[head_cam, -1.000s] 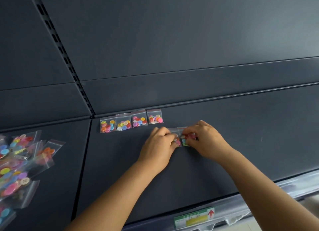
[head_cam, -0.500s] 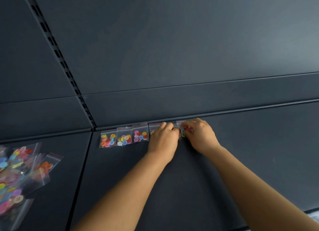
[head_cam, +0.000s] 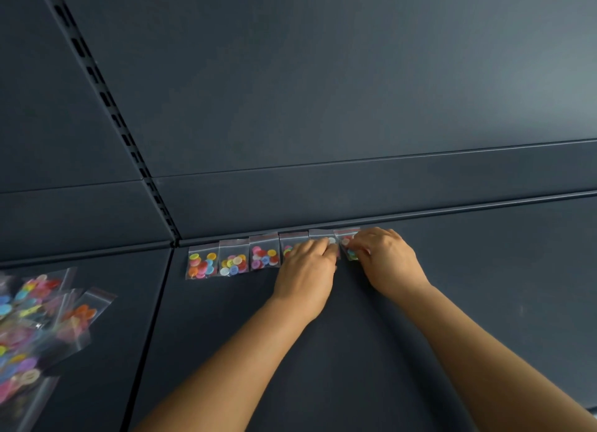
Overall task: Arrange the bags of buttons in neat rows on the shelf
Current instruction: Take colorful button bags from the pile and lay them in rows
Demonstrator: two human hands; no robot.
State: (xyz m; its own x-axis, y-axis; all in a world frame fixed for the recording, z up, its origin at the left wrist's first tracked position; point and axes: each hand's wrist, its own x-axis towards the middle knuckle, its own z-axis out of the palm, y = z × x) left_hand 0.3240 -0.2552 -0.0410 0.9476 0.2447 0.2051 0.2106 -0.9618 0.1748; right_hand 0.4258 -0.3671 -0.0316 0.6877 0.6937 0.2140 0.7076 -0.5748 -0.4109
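Since a second ago both hands have carried their small bags from the open middle of the dark grey metal shelf (head_cam: 371, 351) back to its rear edge, joining the row there; half a second ago they were already at that edge, and they have barely shifted since.

The row now runs along the back lip of the shelf, six small clear plastic zip bags of coloured buttons side by side. The first bag (head_cam: 202, 265), the second bag (head_cam: 233, 262) and the third bag (head_cam: 264, 256) lie free and fully in view, each touching or just beside its neighbour. The fourth bag (head_cam: 290, 242) is half hidden under the left hand (head_cam: 307, 270). The fifth bag (head_cam: 323, 236) sits between the two hands, with the left hand's curled fingertips resting on its lower part. The sixth bag (head_cam: 347, 242) is at the right end of the row, and the right hand (head_cam: 387, 260) has its fingers bent down on it, pinching or pressing its right side; which of the two cannot be told. The hands are close together, fingertips nearly meeting above the gap between the fifth and sixth bags.

On the neighbouring shelf panel to the left, well apart from the row, lies a loose overlapping pile of clear bags of larger coloured buttons (head_cam: 35, 328), blurred at the picture's edge. A slotted upright strip (head_cam: 106, 102) runs up the dark back wall.
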